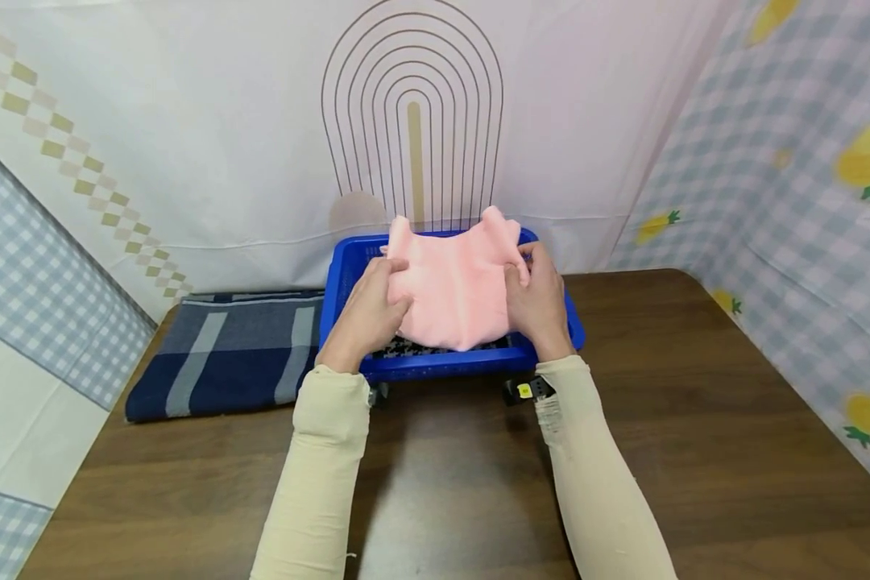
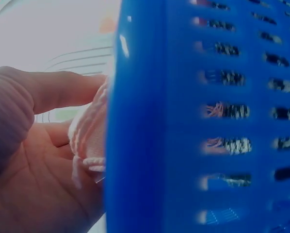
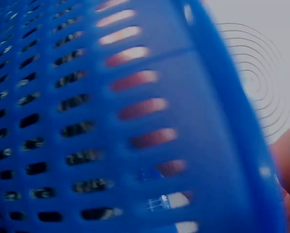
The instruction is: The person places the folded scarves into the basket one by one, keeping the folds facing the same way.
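Note:
A pink knitted cloth (image 1: 449, 290) is held by its two sides over the blue plastic basket (image 1: 435, 369), its upper corners sticking up above the far rim. My left hand (image 1: 370, 310) grips the cloth's left edge between thumb and fingers. In the left wrist view the thumb (image 2: 62, 90) lies over the cloth's folded edge (image 2: 89, 128), beside the basket wall (image 2: 140, 145). At the cloth's right edge, my right hand (image 1: 540, 302) pinches it. The basket's slotted side (image 3: 217, 121) hides most of that hand in the right wrist view. Black-and-white patterned fabric (image 1: 406, 348) lies inside the basket.
A folded navy and grey striped cloth (image 1: 225, 354) lies left of the basket on the brown wooden table (image 1: 435, 499). White patterned fabric (image 1: 246, 121) hangs behind, and a checked pineapple-print curtain (image 1: 790, 201) stands along the right side.

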Motion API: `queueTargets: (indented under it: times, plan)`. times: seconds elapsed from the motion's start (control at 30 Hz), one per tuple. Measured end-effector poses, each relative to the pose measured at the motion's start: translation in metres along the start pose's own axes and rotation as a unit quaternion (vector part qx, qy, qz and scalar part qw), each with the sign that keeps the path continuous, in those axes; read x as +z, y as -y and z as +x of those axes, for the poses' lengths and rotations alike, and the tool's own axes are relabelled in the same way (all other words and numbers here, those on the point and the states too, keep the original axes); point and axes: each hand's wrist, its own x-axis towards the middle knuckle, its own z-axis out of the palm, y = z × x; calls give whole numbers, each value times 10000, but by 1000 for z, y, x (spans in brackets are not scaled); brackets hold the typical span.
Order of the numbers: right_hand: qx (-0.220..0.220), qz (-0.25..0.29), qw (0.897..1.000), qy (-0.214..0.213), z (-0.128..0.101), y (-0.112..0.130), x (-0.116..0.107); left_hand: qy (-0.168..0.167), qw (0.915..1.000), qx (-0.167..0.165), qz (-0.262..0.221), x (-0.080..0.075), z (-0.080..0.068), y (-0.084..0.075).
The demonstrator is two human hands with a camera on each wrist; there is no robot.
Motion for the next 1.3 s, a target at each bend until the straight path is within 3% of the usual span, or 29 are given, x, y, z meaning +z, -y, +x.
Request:
queueTargets:
  times: [0.33, 0.6, 0.73, 0.97, 1.3]
  plan:
    - [126, -714, 9961, 497, 1, -5, 11, 421, 9976, -518, 182, -1, 1, 10]
    - [563, -1270, 9839, 1127, 1, -5, 9, 484, 9935, -992, 294, 11, 6, 15]
    - [853, -1494, 9759, 1345, 2, -4, 9, 579, 9864, -1440, 536, 14, 6, 16]
    - [1165, -1798, 9648, 1523, 3, -4, 9, 780, 9663, -2108, 1257, 15, 3, 15]
    - [1333, -1815, 9574, 1809, 3, -5, 6, 884, 9589, -2414, 1203, 13, -1, 15]
